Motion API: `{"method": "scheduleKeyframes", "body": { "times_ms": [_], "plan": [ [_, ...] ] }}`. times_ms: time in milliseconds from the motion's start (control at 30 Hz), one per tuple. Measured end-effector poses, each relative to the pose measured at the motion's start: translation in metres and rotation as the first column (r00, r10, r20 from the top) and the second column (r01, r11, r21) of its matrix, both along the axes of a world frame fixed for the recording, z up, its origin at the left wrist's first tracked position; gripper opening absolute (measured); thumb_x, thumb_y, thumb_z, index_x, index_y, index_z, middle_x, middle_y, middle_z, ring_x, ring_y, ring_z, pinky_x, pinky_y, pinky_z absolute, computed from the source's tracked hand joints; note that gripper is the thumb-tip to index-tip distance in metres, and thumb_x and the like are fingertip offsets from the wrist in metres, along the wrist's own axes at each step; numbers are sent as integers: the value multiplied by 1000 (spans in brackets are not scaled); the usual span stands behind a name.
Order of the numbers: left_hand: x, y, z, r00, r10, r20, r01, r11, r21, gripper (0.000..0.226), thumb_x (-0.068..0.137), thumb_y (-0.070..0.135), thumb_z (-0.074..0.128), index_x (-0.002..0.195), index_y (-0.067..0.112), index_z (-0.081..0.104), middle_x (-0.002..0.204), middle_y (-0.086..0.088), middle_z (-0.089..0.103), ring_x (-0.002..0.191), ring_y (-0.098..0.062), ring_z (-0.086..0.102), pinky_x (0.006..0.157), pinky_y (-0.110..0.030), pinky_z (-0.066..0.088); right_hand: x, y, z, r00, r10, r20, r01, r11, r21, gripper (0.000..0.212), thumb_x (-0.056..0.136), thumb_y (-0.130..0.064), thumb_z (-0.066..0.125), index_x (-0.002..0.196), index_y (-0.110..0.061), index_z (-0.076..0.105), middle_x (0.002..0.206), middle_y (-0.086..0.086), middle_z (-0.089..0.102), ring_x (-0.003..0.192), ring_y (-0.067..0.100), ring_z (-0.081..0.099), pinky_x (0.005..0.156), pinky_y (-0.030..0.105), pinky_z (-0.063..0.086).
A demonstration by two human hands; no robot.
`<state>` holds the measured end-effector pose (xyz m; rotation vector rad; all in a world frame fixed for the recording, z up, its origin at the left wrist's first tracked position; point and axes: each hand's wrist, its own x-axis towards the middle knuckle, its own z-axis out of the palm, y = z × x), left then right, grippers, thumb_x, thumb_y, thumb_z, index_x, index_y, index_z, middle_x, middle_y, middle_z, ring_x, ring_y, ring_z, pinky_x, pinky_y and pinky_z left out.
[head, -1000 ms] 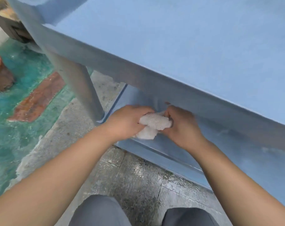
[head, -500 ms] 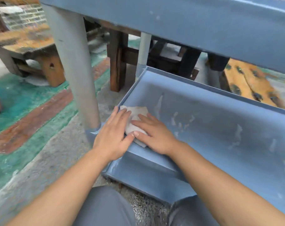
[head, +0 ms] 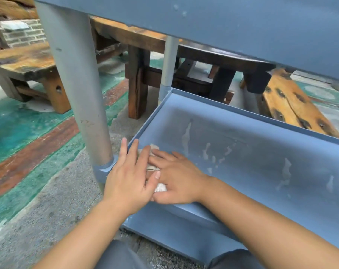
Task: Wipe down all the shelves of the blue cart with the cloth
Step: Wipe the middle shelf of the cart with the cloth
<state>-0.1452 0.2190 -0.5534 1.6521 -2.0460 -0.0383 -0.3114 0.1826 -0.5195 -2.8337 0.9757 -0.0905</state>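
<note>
The blue cart's bottom shelf (head: 248, 152) is a shallow tray with pale smears across its floor. A white cloth (head: 160, 187) lies in its near left corner, mostly hidden under my hands. My left hand (head: 129, 177) lies flat on the cloth, fingers spread, partly over the tray's left rim. My right hand (head: 176, 177) presses flat on the cloth beside it, its fingers under my left thumb. The shelf above (head: 242, 26) overhangs the top of the view.
A grey cart post (head: 75, 90) stands just left of my hands, and a thinner post (head: 168, 66) rises at the tray's far corner. Wooden benches (head: 25, 61) and a table (head: 137, 78) stand behind. The floor is wet concrete and green paint. My knees are at the bottom edge.
The view dropped from the upper shelf's top to the bottom shelf. The hands went from bunching the cloth at the tray edge to pressing it flat in the corner.
</note>
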Motion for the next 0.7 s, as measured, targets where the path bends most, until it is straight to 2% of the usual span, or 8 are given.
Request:
{"method": "scheduleKeyframes", "body": {
  "times_ms": [100, 200, 300, 400, 500, 600, 667, 700],
  "plan": [
    [-5, -3, 0, 997, 74, -35, -72, 996, 53, 89, 84, 67, 28, 150, 8, 23, 153, -13, 35, 148, -33, 9, 113, -38, 24, -4, -13, -4, 1000, 10, 1, -10, 1000, 10, 68, 70, -61, 37, 137, -50, 42, 157, -17, 25, 147, 22, 21, 108, 52, 32],
    [-10, -5, 1, 993, 105, -51, -99, 989, 113, 107, 73, 79, 23, 153, 11, 5, 161, -3, 18, 149, -22, -4, 116, -33, 17, -6, -32, -10, 999, 51, 1, -51, 999, 10, 61, 73, -57, 43, 134, -50, 46, 155, -17, 31, 146, 19, 24, 106, 51, 37],
    [-7, -6, 4, 995, 81, -49, -74, 989, 132, 108, 72, 82, 20, 153, 12, 1, 163, -1, 11, 147, -18, -11, 115, -28, 10, -11, -58, -11, 1000, -13, 18, 13, 999, 44, 57, 78, -63, 46, 132, -48, 50, 156, -13, 33, 147, 16, 21, 110, 51, 32],
    [-4, -4, 8, 996, 89, 16, -91, 977, 193, 106, 70, 83, 15, 154, 20, -2, 163, 0, 4, 148, -20, -17, 118, -32, 10, -20, -89, -3, 989, -145, 12, 144, 988, 50, 55, 83, -62, 49, 135, -44, 51, 156, -12, 32, 147, 10, 18, 115, 39, 25],
    [-7, -3, 9, 984, 72, 164, -111, 963, 247, 98, 72, 85, 17, 153, 30, 17, 163, -5, 10, 148, -30, -14, 116, -41, 24, -21, -115, 2, 982, -189, 22, 186, 979, 87, 48, 89, -48, 61, 135, -43, 51, 155, -15, 33, 145, 7, 22, 115, 32, 24],
    [-8, -3, 6, 965, 31, 260, -108, 952, 287, 82, 76, 78, 34, 136, 26, 54, 147, -11, 46, 144, -43, 20, 99, -51, 47, -21, -143, 2, 957, -287, 39, 280, 953, 118, 49, 89, -51, 59, 136, -41, 51, 155, -15, 34, 143, 9, 27, 113, 34, 25],
    [-9, -3, 9, 954, 3, 299, -87, 959, 270, 79, 77, 74, 37, 136, 25, 54, 146, -11, 48, 143, -46, 20, 98, -50, 46, -24, -166, 3, 926, -375, 44, 364, 917, 164, 60, 85, -62, 55, 140, -39, 47, 156, -13, 32, 143, 14, 29, 114, 39, 24],
    [-10, -3, 14, 949, -5, 315, -84, 959, 270, 80, 78, 74, 35, 143, 28, 44, 154, -9, 37, 146, -45, 8, 105, -49, 39, -25, -177, 5, 913, -407, 38, 395, 903, 171, 67, 82, -67, 52, 141, -38, 44, 156, -12, 31, 143, 16, 29, 114, 41, 25]
  ]
}}
